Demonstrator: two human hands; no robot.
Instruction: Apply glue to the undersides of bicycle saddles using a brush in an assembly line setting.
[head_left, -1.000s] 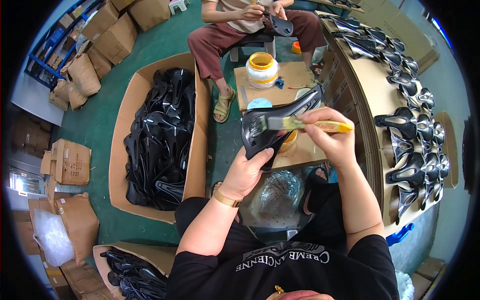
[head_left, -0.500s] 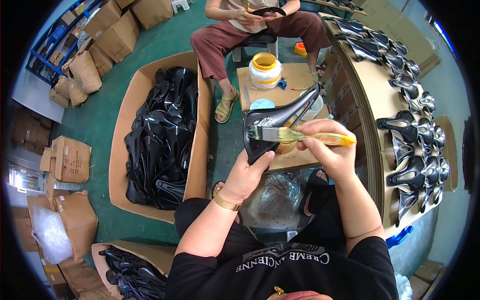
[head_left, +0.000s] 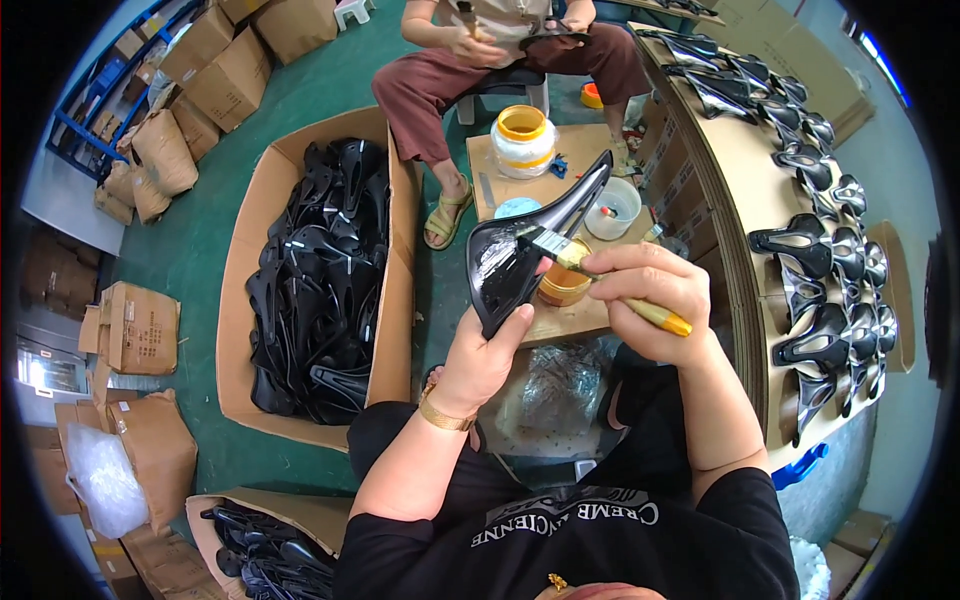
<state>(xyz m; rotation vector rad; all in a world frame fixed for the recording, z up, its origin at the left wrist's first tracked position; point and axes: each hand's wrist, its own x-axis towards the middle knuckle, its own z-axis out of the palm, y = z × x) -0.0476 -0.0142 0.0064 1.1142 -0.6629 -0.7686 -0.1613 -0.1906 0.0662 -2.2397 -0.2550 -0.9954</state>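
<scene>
A black plastic bicycle saddle shell (head_left: pixel 500 270) is held up in front of me, its slotted nose pointing away to the upper right. My left hand (head_left: pixel 480 360) grips its wide end from below, thumb along the near edge. The wide part looks wet and glossy. In my right hand (head_left: pixel 655 295) is a flat paintbrush (head_left: pixel 652 312) with a yellow-tipped handle, fingers closed round it. Its bristles touch the shell where the wide part narrows toward the nose. Behind the shell sits an orange-yellow tub (head_left: pixel 566 284), partly hidden by the brush and my hand.
A cardboard box (head_left: pixel 232 330) full of black saddle shells stands to the left. On the low board (head_left: pixel 580 145) are a white jar (head_left: pixel 523 150) and a translucent bucket (head_left: pixel 622 222). A table (head_left: pixel 735 200) of coated shells runs along the right. Opposite, a co-worker (head_left: pixel 500 60) sits brushing.
The brush has moved from the shell's wide end toward its nose, and its handle now slants downward. The shell has shifted left and tilted; its wide part shows more shine.
</scene>
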